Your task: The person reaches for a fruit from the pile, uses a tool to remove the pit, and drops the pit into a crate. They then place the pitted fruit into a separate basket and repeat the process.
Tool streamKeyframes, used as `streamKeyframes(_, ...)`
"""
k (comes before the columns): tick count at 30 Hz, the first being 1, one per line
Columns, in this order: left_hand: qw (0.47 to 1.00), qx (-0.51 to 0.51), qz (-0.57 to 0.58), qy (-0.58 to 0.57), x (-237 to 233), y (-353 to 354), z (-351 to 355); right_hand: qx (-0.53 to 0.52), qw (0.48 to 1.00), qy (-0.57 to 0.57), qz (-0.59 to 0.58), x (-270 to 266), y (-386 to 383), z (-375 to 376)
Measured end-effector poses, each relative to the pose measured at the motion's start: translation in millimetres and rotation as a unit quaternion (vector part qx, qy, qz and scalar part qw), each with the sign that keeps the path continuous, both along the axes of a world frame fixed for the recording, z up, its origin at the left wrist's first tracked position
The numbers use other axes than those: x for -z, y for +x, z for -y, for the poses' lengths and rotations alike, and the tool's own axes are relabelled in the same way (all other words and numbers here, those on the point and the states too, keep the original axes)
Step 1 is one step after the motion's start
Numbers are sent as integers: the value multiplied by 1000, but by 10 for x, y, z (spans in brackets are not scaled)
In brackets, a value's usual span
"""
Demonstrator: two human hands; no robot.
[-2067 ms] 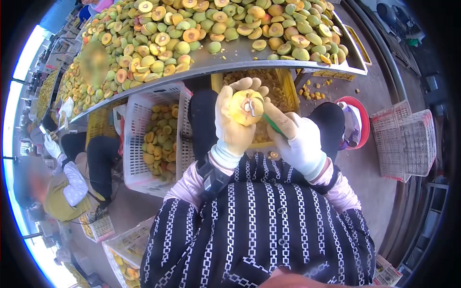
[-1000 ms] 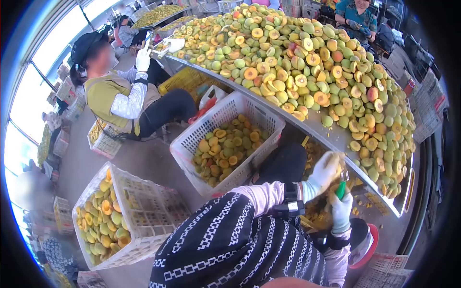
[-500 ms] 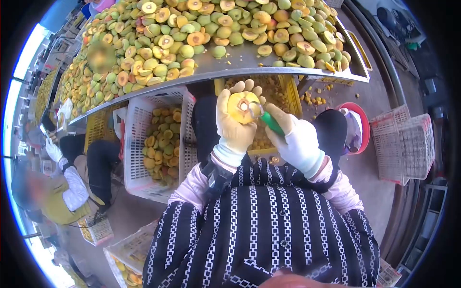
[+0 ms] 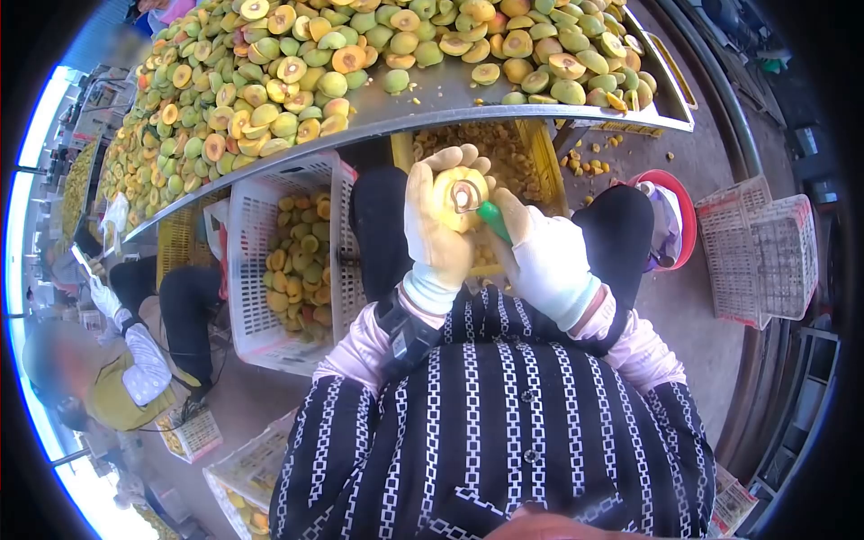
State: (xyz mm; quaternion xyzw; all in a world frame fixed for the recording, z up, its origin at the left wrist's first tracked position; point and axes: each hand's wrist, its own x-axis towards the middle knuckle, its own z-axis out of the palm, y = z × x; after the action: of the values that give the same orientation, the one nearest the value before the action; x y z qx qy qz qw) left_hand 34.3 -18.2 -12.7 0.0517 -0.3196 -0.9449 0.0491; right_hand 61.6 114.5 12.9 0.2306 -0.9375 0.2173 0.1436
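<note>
Gloved, my left hand [image 4: 435, 220] is closed around a halved peach [image 4: 447, 200], its cut face with the pit turned up toward me. My right hand [image 4: 549, 261], gloved too, grips the green handle of a pitting tool [image 4: 491, 217]. The tool's curved metal loop lies over the pit in the middle of the peach half. Both hands are above a yellow crate [image 4: 545, 166] that holds scraps, just in front of the metal table edge.
A metal table [image 4: 405, 103] bears a heap of halved peaches [image 4: 270, 81]. On the left stands a white crate [image 4: 261, 346] with peach halves, and beyond it a co-worker [image 4: 135, 378] sits. A red bucket [image 4: 688, 229] and stacked white baskets [image 4: 756, 252] are on the right.
The tool's loop has moved from the edge of the pit to over it, with my right hand closer to the peach half. My view has shifted slightly.
</note>
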Motion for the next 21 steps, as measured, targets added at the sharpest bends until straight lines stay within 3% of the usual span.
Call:
streamKeyframes(12,998,-18,9,54,-8,22,-68,4,1000,27,-8,81,-56,0)
streamKeyframes(21,995,-42,-19,-87,-57,93,-67,-21,997,36,65,105,-92,-29)
